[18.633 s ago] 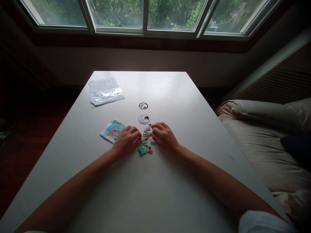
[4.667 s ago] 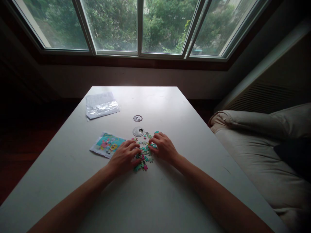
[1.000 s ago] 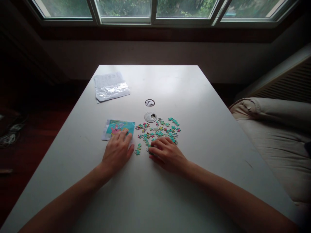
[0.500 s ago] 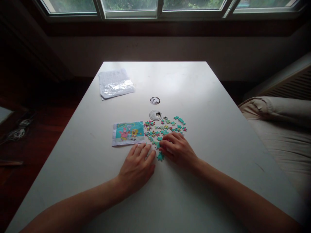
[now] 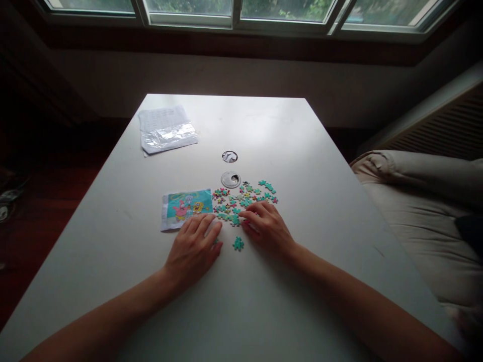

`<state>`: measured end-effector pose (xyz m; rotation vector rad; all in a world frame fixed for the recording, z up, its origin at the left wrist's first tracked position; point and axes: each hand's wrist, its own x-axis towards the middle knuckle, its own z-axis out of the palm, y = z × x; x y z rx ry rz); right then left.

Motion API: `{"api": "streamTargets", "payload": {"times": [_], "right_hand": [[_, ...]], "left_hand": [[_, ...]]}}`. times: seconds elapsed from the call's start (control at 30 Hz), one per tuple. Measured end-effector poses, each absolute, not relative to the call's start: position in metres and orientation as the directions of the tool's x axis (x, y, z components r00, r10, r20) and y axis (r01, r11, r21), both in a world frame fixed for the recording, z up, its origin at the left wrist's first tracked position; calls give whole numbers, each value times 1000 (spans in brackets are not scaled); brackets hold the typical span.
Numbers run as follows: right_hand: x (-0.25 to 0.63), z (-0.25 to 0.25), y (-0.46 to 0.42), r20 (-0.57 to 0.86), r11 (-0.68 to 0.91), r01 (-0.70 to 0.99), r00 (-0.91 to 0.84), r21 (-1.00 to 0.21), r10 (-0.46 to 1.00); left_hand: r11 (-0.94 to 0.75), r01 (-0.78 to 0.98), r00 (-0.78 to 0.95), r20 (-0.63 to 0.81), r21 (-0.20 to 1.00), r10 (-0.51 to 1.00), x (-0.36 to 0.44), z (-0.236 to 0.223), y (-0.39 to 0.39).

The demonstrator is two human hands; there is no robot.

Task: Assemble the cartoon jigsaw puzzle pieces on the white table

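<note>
My left hand (image 5: 193, 247) rests palm down, fingers spread, fingertips over the lower edge of a cartoon picture sheet (image 5: 177, 205). A small green puzzle piece peeks out beside its thumb. To the right, my right hand (image 5: 267, 226) is curled at the near edge of a spread of mostly green jigsaw puzzle pieces (image 5: 245, 202). Its fingertips touch or nearly touch green pieces; whatever lies under the fingers is hidden. Between the hands, a small green clump of puzzle pieces (image 5: 238, 244) lies apart from the spread.
Beyond the pieces, two round holes (image 5: 230, 179) are set in the white table (image 5: 287, 130). Papers with a clear plastic sleeve (image 5: 168, 131) lie at the far left. A cushioned seat (image 5: 400, 201) stands to the right, and a window (image 5: 283, 10) is behind.
The whole view has shifted, with things appearing farther left. My left hand has moved left onto the picture's edge. Green pieces by my right fingers sit farther from the near clump.
</note>
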<state>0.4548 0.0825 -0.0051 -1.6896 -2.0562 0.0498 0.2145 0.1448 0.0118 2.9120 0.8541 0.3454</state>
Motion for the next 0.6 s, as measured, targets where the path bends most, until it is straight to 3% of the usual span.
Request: {"api": "streamTargets", "payload": {"times": [0.23,0.6], "right_hand": [[460,-3,83,344,231,906,-103,-355,933],[462,-2,84,336,235,897,-105,-374,936]], "left_hand": [[-837,515,829,140,184,541,214,12,145],[-878,426,866,183,218,465,215,14,138]]}}
